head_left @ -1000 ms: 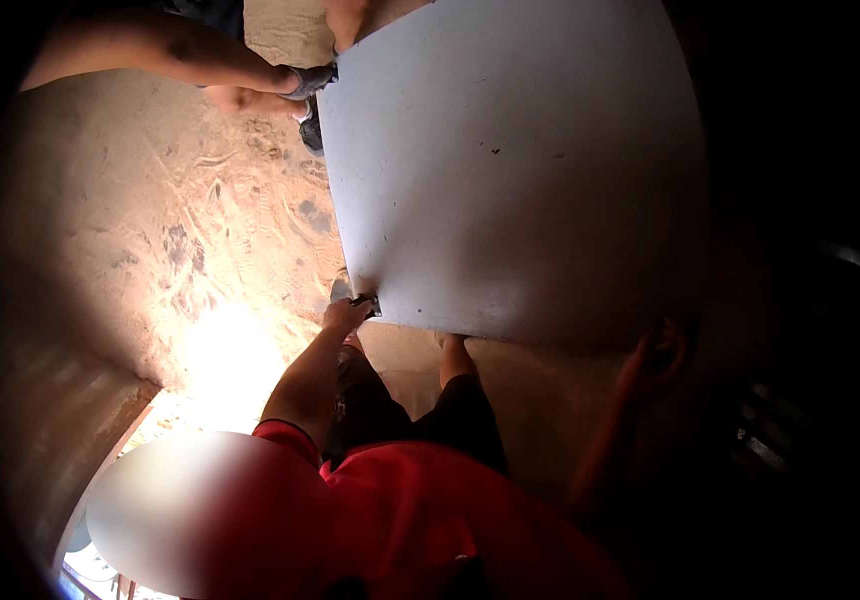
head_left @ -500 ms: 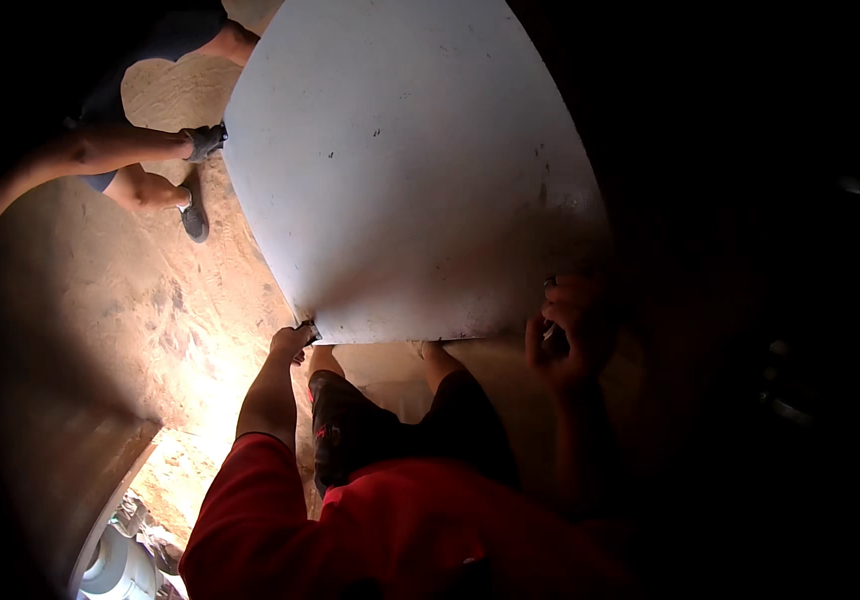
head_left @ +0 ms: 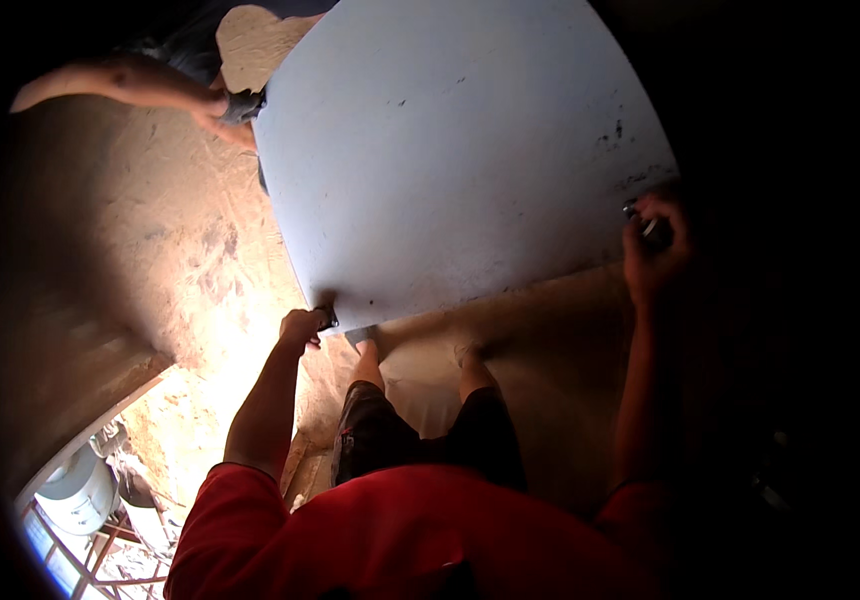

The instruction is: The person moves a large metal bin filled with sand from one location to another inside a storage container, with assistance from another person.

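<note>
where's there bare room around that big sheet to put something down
The widest bare patch is the brown board surface left of the pale grey sheet, between the other person's arm and the left hand. A narrower strip lies under the sheet's near edge, toward the right hand. It is crowded at that edge: both hands and both feet.

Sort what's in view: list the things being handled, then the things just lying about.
In hand: large pale grey sheet; left hand gripping its near corner; right hand at its right corner, holding a small dark object I cannot identify; another person's hand on its far edge.

Lying about: white tank; metal frame.
</note>
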Available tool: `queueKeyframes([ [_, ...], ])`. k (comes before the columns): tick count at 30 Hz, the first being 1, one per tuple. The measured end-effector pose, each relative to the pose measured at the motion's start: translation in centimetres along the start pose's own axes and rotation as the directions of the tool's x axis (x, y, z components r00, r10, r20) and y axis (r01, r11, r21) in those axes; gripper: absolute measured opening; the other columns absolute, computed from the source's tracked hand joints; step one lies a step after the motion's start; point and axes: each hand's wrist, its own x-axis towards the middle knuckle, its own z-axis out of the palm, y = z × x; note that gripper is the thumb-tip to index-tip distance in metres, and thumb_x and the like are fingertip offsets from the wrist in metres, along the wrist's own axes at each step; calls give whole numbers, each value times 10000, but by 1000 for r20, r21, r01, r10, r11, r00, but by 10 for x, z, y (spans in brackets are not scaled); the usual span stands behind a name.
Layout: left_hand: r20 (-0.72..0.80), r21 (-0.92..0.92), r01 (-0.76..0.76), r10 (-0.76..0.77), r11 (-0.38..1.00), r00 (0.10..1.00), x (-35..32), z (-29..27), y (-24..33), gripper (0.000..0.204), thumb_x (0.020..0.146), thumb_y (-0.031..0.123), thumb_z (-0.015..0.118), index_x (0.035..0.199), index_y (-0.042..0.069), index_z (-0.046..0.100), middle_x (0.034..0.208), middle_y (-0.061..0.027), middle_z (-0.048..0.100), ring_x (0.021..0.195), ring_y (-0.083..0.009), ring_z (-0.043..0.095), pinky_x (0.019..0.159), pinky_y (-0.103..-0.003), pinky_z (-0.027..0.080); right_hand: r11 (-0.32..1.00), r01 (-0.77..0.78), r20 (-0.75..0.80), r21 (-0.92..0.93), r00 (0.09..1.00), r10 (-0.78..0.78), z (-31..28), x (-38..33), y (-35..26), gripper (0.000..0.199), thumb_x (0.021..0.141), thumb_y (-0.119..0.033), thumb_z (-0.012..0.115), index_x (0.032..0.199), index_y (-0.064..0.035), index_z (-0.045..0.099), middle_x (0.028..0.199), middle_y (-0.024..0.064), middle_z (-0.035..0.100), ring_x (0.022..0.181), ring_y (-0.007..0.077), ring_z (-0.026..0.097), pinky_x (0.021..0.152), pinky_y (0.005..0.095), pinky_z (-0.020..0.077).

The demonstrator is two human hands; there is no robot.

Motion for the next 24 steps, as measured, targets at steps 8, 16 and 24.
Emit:
queueKeyframes([
  [8, 50, 229, -90, 81, 969, 995, -62, 23, 106, 316, 720, 276, 605, 744, -38, 627, 632, -186, 600, 512, -272, 617, 487, -353, 545, 962, -248, -140, -116, 963, 231, -60, 31, 139, 148, 687, -3, 624, 812, -59, 570, 799, 17, 581, 784, 142, 554, 728, 300, 458],
  [16, 123, 252, -229, 203, 940, 971, -184, -31, 190, 427, 738, 386, 611, 745, -41, 621, 597, -175, 598, 449, -239, 586, 419, -336, 525, 861, -468, -144, -202, 883, 446, -95, 138, 173, 296, 757, -137, 639, 1041, -91, 570, 952, 41, 595, 857, 179, 555, 728, 323, 464],
  [24, 120, 207, -229, 208, 951, 971, -265, -66, 192, 473, 756, 394, 581, 624, -60, 589, 540, -140, 575, 429, -222, 578, 422, -312, 500, 848, -530, -168, 12, 835, 525, -116, 183, 170, 314, 776, -76, 614, 1082, -72, 541, 988, 75, 597, 892, 180, 556, 765, 322, 474],
])
